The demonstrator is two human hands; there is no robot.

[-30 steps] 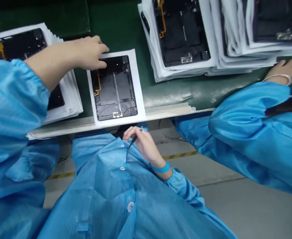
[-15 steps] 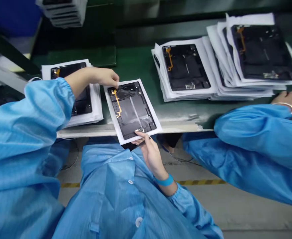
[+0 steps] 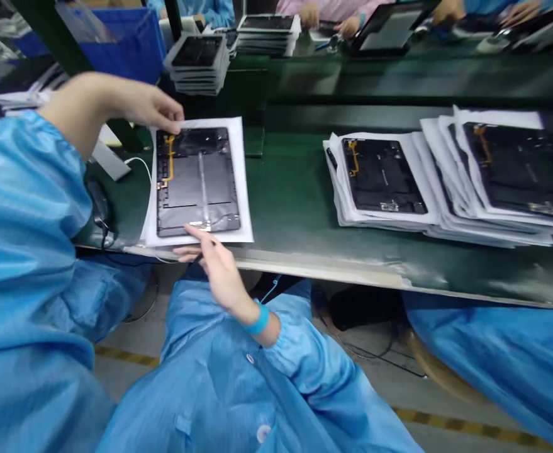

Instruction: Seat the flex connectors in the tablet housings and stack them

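Note:
A dark tablet back panel [image 3: 195, 182] with an orange flex cable lies on a white sheet [image 3: 243, 189], held just above the green bench [image 3: 290, 207]. My left hand [image 3: 148, 107] pinches the sheet's far left corner. My right hand [image 3: 210, 258] grips the near edge of the sheet with the thumb on the panel, and a thin dark tool is tucked between its fingers. A blue wrist strap [image 3: 258, 321] circles my right wrist.
Two stacks of the same panels on white sheets [image 3: 380, 179] [image 3: 516, 170] lie to the right. A co-worker's blue sleeve [image 3: 493, 358] fills the lower right. Further panel stacks [image 3: 198, 63], a blue bin [image 3: 125, 44] and other people's hands are at the back. A cable runs at left.
Both hands have carried the panel on its sheet to the left and farther from me, and turned it squarer. The view has tilted up, so the back of the bench now shows.

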